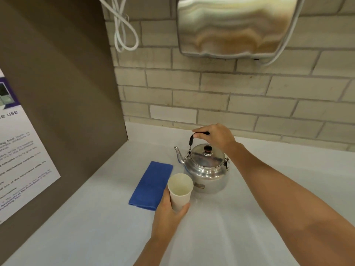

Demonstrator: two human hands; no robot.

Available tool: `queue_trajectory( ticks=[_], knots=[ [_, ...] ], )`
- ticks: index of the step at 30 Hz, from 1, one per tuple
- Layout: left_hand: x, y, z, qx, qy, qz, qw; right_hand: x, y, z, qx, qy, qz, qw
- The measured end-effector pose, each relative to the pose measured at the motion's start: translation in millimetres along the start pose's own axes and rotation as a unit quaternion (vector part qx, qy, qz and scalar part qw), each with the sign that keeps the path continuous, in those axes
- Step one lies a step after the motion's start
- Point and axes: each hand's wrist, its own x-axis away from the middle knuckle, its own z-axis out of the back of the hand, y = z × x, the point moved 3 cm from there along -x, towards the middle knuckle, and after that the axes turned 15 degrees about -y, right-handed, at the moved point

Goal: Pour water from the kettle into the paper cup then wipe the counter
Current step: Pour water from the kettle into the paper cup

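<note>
Head view: right hand (216,138) wrapped on kettle (207,171) handle, kettle on counter (221,227). Left hand (169,212) gripping paper cup (180,190), which looks empty, just beside kettle. Blue cloth (151,184) lies left. Risks: lid may slip when tilted; squeezed cup could buckle; spout overshooting rim spills.

I saw the kettle (206,170) on the counter (249,217), the cloth (151,185) left of it, the cup (180,191) in front.
</note>
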Motion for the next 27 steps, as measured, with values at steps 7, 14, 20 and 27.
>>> queue_trajectory(
  ticks=[7,14,20,27],
  knots=[
    [3.9,5.4,1.5,0.012,-0.002,-0.011,1.0,28.1,-22.8,25.6,0.064,0.009,-0.007,0.998],
    [9.9,12.0,4.0,0.02,-0.016,-0.016,1.0,70.6,-55.9,60.6,0.133,0.004,0.008,0.991],
    [11.8,15.6,3.6,0.009,-0.027,-0.025,0.999,100.4,-83.3,82.9,0.155,-0.06,0.014,0.986],
    [14.6,17.2,4.2,0.027,-0.033,-0.042,0.998,119.8,-112.2,90.6,0.151,-0.106,0.037,0.982]
  ],
)
